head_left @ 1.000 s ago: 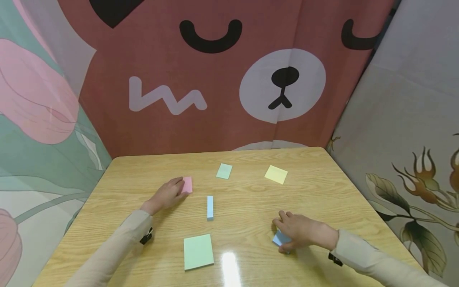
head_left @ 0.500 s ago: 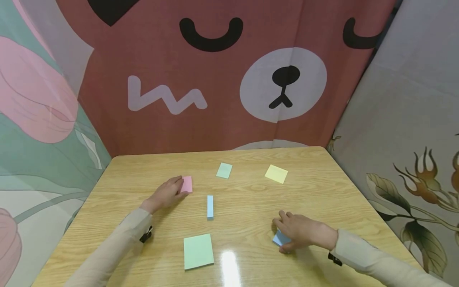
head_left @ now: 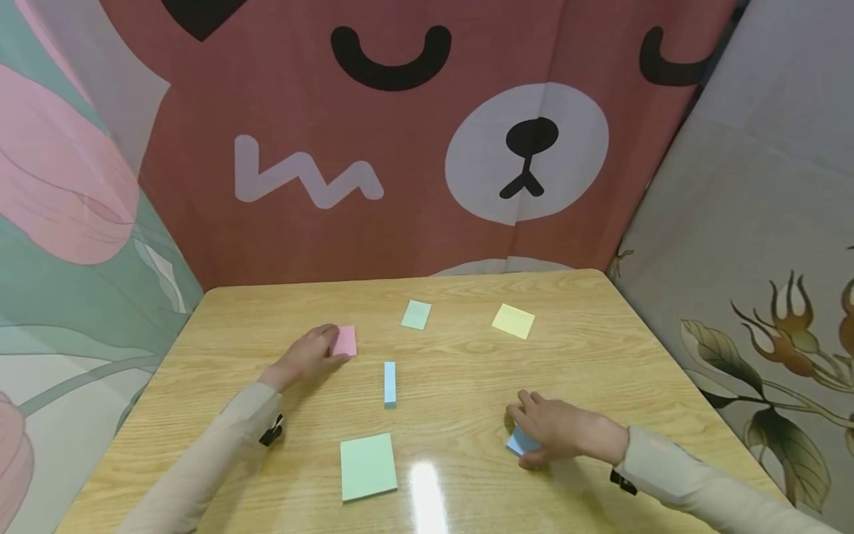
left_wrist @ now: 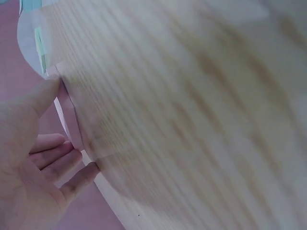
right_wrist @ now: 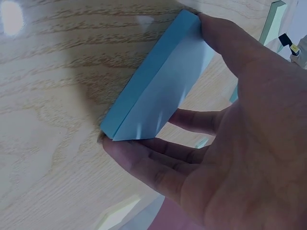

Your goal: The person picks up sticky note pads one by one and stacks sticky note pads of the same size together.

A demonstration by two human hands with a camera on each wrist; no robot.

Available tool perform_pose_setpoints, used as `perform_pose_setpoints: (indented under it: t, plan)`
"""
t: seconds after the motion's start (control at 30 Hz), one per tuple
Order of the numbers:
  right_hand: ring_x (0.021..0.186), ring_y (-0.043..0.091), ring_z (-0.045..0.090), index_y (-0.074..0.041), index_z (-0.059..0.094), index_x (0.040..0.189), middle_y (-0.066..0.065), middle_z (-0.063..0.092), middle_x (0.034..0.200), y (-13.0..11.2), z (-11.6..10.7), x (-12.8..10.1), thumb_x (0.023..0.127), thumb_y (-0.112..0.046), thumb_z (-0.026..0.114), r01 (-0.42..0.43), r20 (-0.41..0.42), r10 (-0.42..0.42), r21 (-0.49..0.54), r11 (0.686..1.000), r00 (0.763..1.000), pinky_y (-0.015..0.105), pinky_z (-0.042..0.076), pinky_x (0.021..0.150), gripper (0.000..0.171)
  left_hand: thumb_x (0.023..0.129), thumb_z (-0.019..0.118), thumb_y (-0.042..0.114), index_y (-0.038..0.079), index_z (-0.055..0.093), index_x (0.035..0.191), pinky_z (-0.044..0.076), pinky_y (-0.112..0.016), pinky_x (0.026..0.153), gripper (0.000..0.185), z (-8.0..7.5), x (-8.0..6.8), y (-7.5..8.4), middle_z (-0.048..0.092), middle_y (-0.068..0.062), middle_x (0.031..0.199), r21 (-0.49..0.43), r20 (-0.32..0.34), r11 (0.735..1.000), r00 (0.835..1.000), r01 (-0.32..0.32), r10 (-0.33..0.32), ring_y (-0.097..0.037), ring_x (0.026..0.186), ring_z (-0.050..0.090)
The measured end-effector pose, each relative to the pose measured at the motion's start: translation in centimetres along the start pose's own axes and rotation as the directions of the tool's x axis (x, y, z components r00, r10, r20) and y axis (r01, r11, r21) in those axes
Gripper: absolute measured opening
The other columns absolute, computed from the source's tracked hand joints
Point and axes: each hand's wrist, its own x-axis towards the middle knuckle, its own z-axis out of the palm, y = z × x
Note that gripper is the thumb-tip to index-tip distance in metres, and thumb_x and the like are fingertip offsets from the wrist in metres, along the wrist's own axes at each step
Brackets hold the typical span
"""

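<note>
My left hand (head_left: 303,360) spans a pink sticky-note pad (head_left: 345,340) lying at the table's back left. The left wrist view shows the thumb at one end of the pink pad (left_wrist: 70,114) and fingertips at the opposite end. At the front right, my right hand (head_left: 563,430) grips a thicker blue sticky-note pad (head_left: 523,443), and the palm partly covers it from above. Thumb and fingers pinch opposite edges of this blue pad (right_wrist: 160,81) in the right wrist view. Both pads appear to rest on the wood.
A narrow light-blue block (head_left: 390,384) lies mid-table, with a larger green pad (head_left: 368,467) in front of it. Farther back are a small green pad (head_left: 416,315) and a yellow pad (head_left: 513,321). Printed curtains stand behind and beside the wooden table (head_left: 454,393).
The head view has shifted very slightly, so the scene sits a little higher. Both hands keep their places on the pink and blue pads.
</note>
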Motion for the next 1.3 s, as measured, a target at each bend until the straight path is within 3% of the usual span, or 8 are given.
perform_pose_setpoints:
  t: [0.1,0.2,0.33,0.5,0.67,1.03,1.3]
  plan:
    - [0.086,0.017,0.052,-0.002,0.047,0.125,0.016,0.050,0.113,-0.06,0.03,0.00,0.084,-0.051,0.075,0.003,-0.002,-0.003,-0.001,1.000,1.000,0.029,0.053,0.068,0.070,0.093,0.071,0.028,-0.012,0.053,0.127,0.049,-0.053,0.092,0.056,-0.05,0.02,-0.12,0.055,-0.030,0.128,-0.010,0.001,1.000,1.000,0.008,-0.008,-0.040,0.110,0.058]
    - [0.100,0.029,0.058,0.001,0.047,0.128,0.023,0.049,0.122,-0.15,0.01,0.04,0.085,-0.051,0.074,-0.004,0.011,0.004,-0.004,1.000,1.000,0.036,0.056,0.078,0.073,0.093,0.071,0.027,-0.013,0.053,0.128,0.049,-0.053,0.093,0.056,-0.03,0.11,-0.20,0.055,-0.031,0.128,-0.013,0.003,1.000,1.000,0.008,-0.008,-0.041,0.111,0.058]
    - [0.114,0.043,0.055,0.004,0.047,0.130,0.029,0.047,0.129,-0.25,0.03,0.13,0.086,-0.050,0.072,0.001,0.026,-0.001,-0.010,1.000,1.000,0.045,0.054,0.088,0.074,0.093,0.071,0.028,-0.013,0.054,0.127,0.048,-0.053,0.094,0.056,-0.05,0.11,-0.17,0.055,-0.031,0.129,-0.017,0.015,1.000,1.000,0.015,-0.015,-0.041,0.112,0.057]
    - [0.097,0.029,0.058,0.002,0.049,0.123,0.019,0.049,0.116,-0.31,0.02,0.15,0.084,-0.047,0.073,0.053,-0.007,-0.054,-0.078,0.996,0.999,0.034,0.056,0.077,0.067,0.093,0.072,0.028,-0.012,0.053,0.128,0.049,-0.053,0.094,0.056,-0.23,0.07,0.05,0.054,-0.031,0.130,-0.034,0.023,0.999,0.999,0.031,-0.030,-0.041,0.111,0.057]
    - [0.079,0.015,0.043,-0.003,0.049,0.117,0.005,0.041,0.101,-0.29,-0.18,0.20,0.080,-0.044,0.076,0.064,-0.018,-0.066,-0.090,0.994,0.998,0.024,0.044,0.062,0.061,0.093,0.071,0.026,-0.013,0.053,0.127,0.049,-0.053,0.094,0.055,-0.33,0.14,0.11,0.053,-0.033,0.130,-0.043,0.013,0.999,1.000,0.019,-0.019,-0.042,0.112,0.057]
    - [0.081,0.016,0.045,-0.002,0.051,0.115,0.006,0.040,0.101,-0.24,-0.78,0.61,0.077,-0.041,0.077,0.095,-0.060,-0.104,-0.126,0.987,0.993,0.036,0.052,0.067,0.060,0.093,0.072,0.025,-0.009,0.057,0.117,0.051,-0.051,0.090,0.045,-0.59,0.36,0.09,0.057,-0.030,0.125,-0.032,-0.009,0.999,1.000,0.005,-0.006,-0.038,0.105,0.059]
    - [0.088,0.019,0.051,-0.001,0.052,0.120,0.010,0.044,0.110,-0.12,-0.25,0.97,0.075,-0.036,0.077,0.122,-0.089,-0.128,-0.078,0.989,0.988,0.029,0.052,0.071,0.062,0.093,0.072,0.027,-0.015,0.052,0.128,0.047,-0.054,0.096,0.058,-0.51,0.17,0.06,0.052,-0.034,0.131,-0.044,0.019,0.999,0.999,0.030,-0.029,-0.045,0.114,0.056]
